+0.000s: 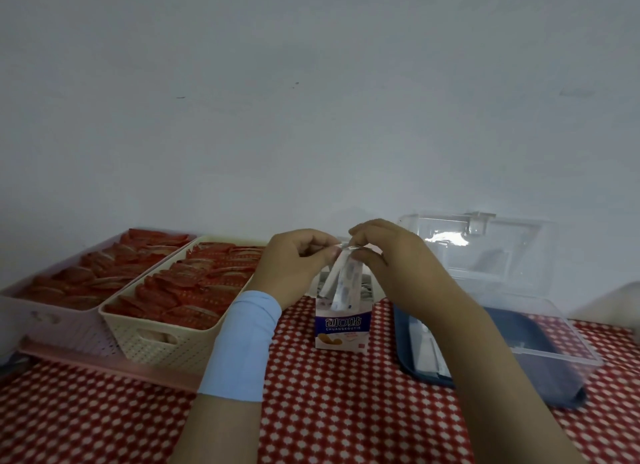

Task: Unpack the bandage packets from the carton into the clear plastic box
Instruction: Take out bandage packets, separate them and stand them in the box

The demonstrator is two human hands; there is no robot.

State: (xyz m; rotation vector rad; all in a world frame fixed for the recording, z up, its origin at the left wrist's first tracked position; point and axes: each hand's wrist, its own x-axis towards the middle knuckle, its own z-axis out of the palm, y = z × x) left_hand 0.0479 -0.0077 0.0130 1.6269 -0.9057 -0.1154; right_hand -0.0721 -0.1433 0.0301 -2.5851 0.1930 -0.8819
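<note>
Nearest the camera, a forearm in a pale blue cuff [242, 342] reached forward over the red-and-white checked cloth [329, 411]. At far left stood a pink basket [24, 321], and just beside it a cream basket [156, 346], both filled with red packets [194, 283].

The left hand [294, 266] had its fingers curled and pinched the top of a small sheaf of bandage packets [341, 280]. The packets hung half out of the open carton [341, 328], which stood upright on the cloth between the forearms. The right hand [384, 252] pinched the same top edge between thumb and fingertips, so both hands held the packets and neither held the carton.

To the right lay the clear plastic box [561, 328], its lid [485, 245] raised against the wall. Whether the pale shapes inside were packets could not be told.

The lift would likely go best straight up, since a slanted pull could tip the light, unheld carton. Moving the left hand down to steady the carton would help. The right hand could then carry the sheaf over the box's near wall and lay it flat, keeping the slippery packets squeezed together so none fanned out.
</note>
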